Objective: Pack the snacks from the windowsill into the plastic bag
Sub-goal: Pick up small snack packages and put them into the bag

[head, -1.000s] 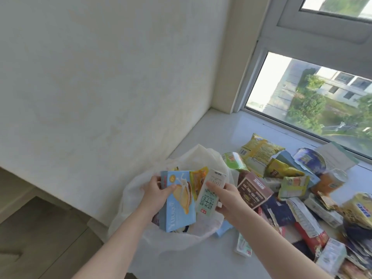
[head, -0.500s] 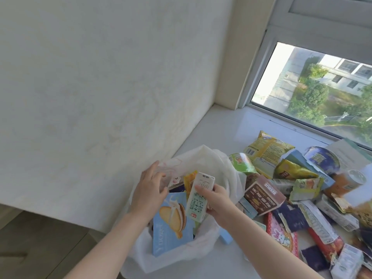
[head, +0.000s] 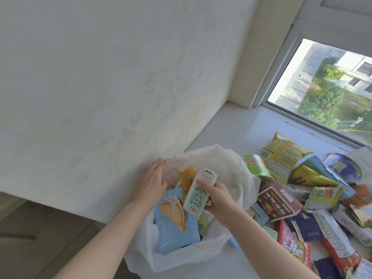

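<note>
I see windowsill (head: 231,127) running toward 1 o'clock under window (head: 332,93). White plastic bag (head: 237,174) sits open at 6 o'clock, on sill's near edge against wall (head: 100,87). At 3 o'clock of bag, snack pile (head: 281,202) spreads. Inside bag, 7 o'clock side, blue biscuit box (head: 175,230) stands. My right grip (head: 218,200) wraps around milk carton (head: 198,196), tilted over bag mouth. My left grip (head: 150,184) wide, fingers (head: 159,166) straight, at bag's 10 o'clock rim.

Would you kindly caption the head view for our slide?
Right hand holds a white milk carton over the white plastic bag.
</note>
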